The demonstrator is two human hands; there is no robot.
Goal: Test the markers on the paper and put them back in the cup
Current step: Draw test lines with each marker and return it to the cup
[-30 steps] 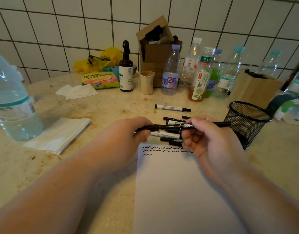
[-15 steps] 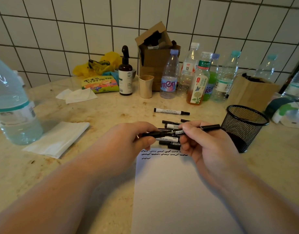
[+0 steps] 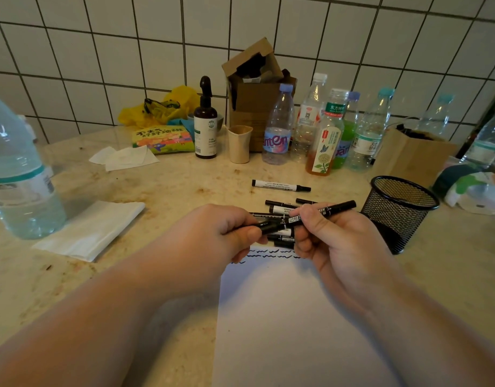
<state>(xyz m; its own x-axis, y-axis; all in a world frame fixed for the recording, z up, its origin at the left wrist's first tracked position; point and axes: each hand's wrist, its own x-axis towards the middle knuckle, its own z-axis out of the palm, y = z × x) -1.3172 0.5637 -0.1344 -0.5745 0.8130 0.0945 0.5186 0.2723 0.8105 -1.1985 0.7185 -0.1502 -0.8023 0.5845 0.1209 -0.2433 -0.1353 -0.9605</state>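
A black marker (image 3: pixel 335 208) is held level above the top of the white paper (image 3: pixel 291 325). My left hand (image 3: pixel 212 241) pinches its left end, where the cap is, and my right hand (image 3: pixel 335 247) grips its barrel. Short black squiggles (image 3: pixel 268 254) run in rows along the paper's top edge. Behind my hands lies a loose pile of several black markers (image 3: pixel 280 210), and one white-barrelled marker (image 3: pixel 280 186) lies apart, farther back. The black mesh cup (image 3: pixel 398 210) stands to the right of my right hand; I cannot see its contents.
A large water bottle (image 3: pixel 15 174) stands at the left beside a folded tissue (image 3: pixel 92 230). Along the tiled wall are a brown spray bottle (image 3: pixel 205 124), a beige cup (image 3: pixel 239 143), a cardboard box (image 3: pixel 254 90), several drink bottles (image 3: pixel 324 135) and a paper bag (image 3: pixel 411 155).
Both hands have drawn closer together along the marker, so it looks shorter between them. Its right end has tilted slightly upward. The view has shifted a little downward.
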